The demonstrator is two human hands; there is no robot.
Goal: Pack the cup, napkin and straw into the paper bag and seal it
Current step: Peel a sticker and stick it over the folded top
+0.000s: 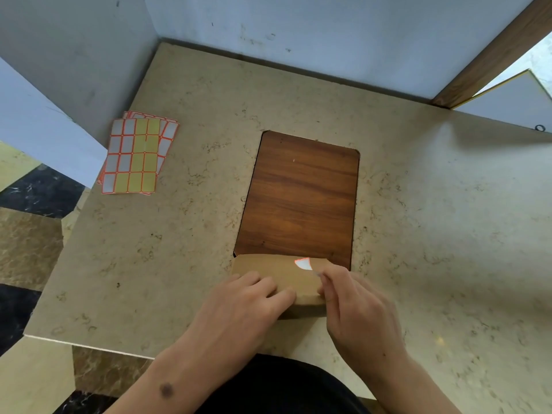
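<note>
The paper bag (268, 271) is lying folded at the desk's (179, 234) near edge; left hand (248, 306) fingers are pressing flat, right hand (355, 306) fingers are pinching a sticker (303, 264). Sealing seems nearly done.

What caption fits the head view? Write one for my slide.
Both hands, left hand and right hand, press a sticker onto the folded paper bag.
</note>
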